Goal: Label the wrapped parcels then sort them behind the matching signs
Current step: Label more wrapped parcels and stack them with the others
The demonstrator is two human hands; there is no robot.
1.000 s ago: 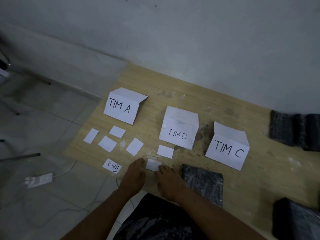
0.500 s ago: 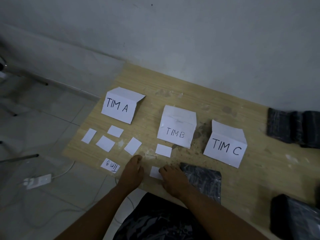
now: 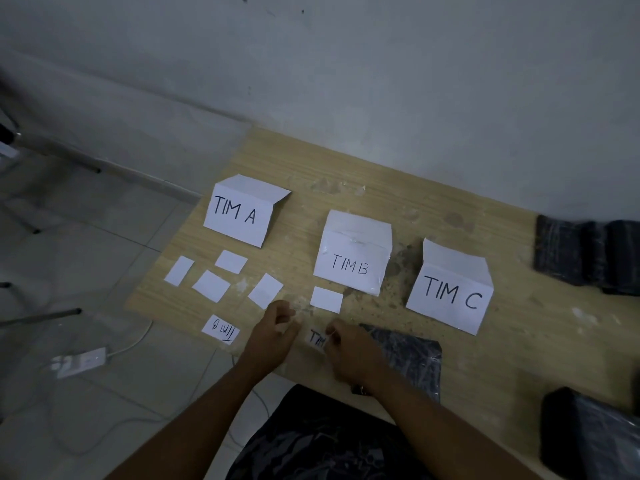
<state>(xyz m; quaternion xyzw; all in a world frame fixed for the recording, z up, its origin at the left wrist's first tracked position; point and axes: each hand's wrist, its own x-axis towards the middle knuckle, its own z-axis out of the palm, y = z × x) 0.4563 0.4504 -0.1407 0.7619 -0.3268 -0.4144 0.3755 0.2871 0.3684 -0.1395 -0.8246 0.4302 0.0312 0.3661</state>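
Observation:
Three folded paper signs stand on the wooden table (image 3: 381, 202): TIM A (image 3: 239, 211), TIM B (image 3: 351, 258), TIM C (image 3: 450, 289). My right hand (image 3: 349, 353) pinches a small paper label (image 3: 317, 338) lettered "TIM", lifted at the table's front edge. My left hand (image 3: 273, 332) hovers just left of it, fingers curled and empty. A black wrapped parcel (image 3: 412, 355) lies right behind my right hand. Another label, written upside down (image 3: 221, 329), lies at the front left. Several blank slips (image 3: 211, 285) lie in front of TIM A; one blank slip (image 3: 326, 299) lies before TIM B.
More black wrapped parcels sit at the table's far right (image 3: 588, 258) and at the near right corner (image 3: 592, 434). Off the table's left edge, a white power strip (image 3: 81, 361) with its cable lies on the tiled floor. A wall runs close behind the table.
The slip that lay face down under my fingers has been picked up and turned over by my right hand, showing its lettering. My left hand has lifted off the table and curled.

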